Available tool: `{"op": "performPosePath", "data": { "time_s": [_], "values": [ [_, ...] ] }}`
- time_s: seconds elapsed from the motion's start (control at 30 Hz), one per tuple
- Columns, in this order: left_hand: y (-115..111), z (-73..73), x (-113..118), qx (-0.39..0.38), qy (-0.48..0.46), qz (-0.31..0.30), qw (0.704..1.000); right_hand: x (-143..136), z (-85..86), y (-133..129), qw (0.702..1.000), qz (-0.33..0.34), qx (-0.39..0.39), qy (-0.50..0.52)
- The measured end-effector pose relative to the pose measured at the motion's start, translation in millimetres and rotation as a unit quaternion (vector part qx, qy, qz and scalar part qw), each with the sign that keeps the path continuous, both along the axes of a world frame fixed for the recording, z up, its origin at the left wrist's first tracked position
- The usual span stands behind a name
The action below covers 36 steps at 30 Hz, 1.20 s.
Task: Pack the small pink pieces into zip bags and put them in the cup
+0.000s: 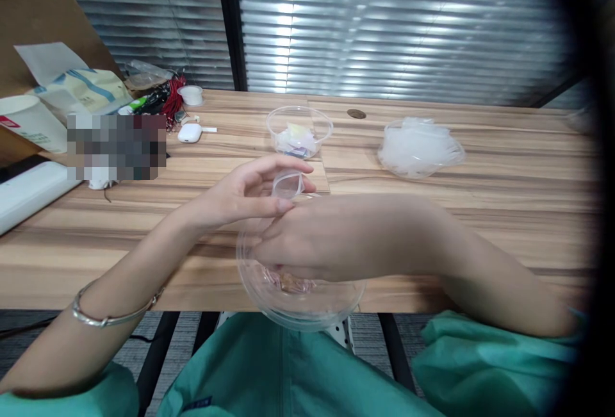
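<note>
My left hand (254, 191) is curled round a small translucent plastic bag (287, 185), whose round mouth gapes between thumb and fingers. Close in front of it, my right hand (300, 241) reaches down into a large clear plastic bowl (245, 269) at the table's front edge. Its fingers are bent together, and their tips are hidden under the hand, so I cannot make out what they hold. Small reddish-brown pieces (291, 284) lie in the bottom of the bowl, just below the right fingers.
Behind my hands stands a clear bowl (298, 113) with small packets. A heap of translucent bags (417, 148) fills another container to the right. At left are a white earphone case (190, 133), red wires (173, 100), a paper cup (33, 123) and a long white object (36, 194).
</note>
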<state>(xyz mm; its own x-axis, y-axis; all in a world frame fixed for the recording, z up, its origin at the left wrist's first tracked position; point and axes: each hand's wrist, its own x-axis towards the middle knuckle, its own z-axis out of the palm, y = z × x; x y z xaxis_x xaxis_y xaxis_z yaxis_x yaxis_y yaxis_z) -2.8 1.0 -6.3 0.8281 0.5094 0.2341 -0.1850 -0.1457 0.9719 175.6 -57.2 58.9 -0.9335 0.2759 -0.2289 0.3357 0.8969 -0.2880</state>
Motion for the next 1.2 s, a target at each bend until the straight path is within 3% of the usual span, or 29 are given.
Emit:
{"op": "performPosePath", "data": {
  "time_s": [0.13, 0.33, 0.57, 0.93, 1.2],
  "values": [
    [0, 2.9, 0, 0.028, 0.005, 0.025, 0.999, 13, 16.6, 8, 0.991, 0.011, -0.104, 0.078],
    [2, 0.0, 1, 0.049, 0.014, 0.049, 0.998, 21, 18.4, 18, 0.965, -0.009, -0.224, 0.138],
    [7, 0.0, -2, 0.106, 0.014, 0.035, 0.994, 20, 17.9, 21, 0.962, 0.016, -0.238, 0.131],
    [4, 2.1, -1, 0.087, 0.012, 0.030, 0.996, 18, 21.3, 20, 0.964, -0.003, -0.236, 0.126],
    [3, 0.5, 0, 0.080, 0.024, 0.038, 0.996, 21, 25.5, 16, 0.963, -0.070, -0.216, 0.147]
  ]
}}
